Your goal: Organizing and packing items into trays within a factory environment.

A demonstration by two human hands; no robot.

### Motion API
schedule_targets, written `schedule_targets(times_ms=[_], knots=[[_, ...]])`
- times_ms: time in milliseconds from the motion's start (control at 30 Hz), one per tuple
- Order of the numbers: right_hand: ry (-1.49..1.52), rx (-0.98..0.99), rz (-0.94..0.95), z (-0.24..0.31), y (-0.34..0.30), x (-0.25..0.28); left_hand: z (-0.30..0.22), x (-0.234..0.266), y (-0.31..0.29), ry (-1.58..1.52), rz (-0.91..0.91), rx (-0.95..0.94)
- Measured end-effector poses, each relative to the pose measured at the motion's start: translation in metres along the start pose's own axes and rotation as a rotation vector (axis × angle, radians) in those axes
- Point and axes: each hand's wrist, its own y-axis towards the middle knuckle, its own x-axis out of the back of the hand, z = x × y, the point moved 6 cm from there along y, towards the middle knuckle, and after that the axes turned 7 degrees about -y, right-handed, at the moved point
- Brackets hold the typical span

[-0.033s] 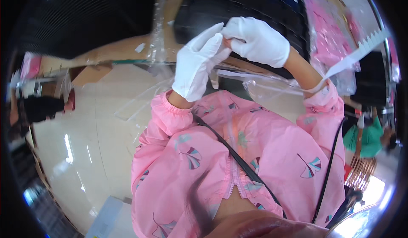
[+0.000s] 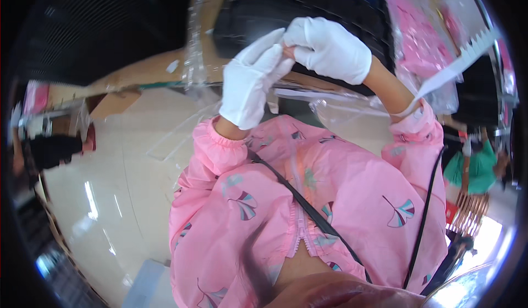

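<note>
In white gloves, my left hand point(image 2: 242, 91) and my right hand point(image 2: 333, 52) meet above a black tray-like panel point(image 2: 253, 19) on the table. Both hands are closed, fingertips pinched together at the same spot. Bare skin of a fingertip shows between them. Whatever they pinch, if anything, is too small or hidden to make out. A white strip with a toothed edge point(image 2: 459, 69) reaches from my right wrist outward to the right.
Pink pieces in clear plastic wrap point(image 2: 415, 39) lie right of the panel. A large black ribbed object point(image 2: 104, 28) stands at the far left. Clear film point(image 2: 197, 50) hangs over the table edge. Other people are at the left and the right point(image 2: 473, 168).
The whole view has shifted slightly, so the table and both hands appear a little farther left. The hands stay pinched together at the same place over the panel.
</note>
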Motion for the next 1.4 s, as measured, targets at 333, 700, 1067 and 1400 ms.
schedule_targets(times_ms=[333,700,1067,1400], knots=[[-0.072,-0.604,-0.107,-0.114,-0.133,0.026,0.036,-0.056,0.023,0.084,0.161,0.171],[-0.322,-0.594,-0.020,-0.112,-0.155,0.028,0.044,-0.064,0.034,0.083,0.155,0.177],[-0.420,-0.513,-0.020,-0.105,-0.153,0.023,0.047,-0.065,0.031,0.107,0.161,0.177],[-0.621,-0.375,-0.019,-0.093,-0.151,0.019,0.047,-0.063,0.031,0.112,0.153,0.167]])
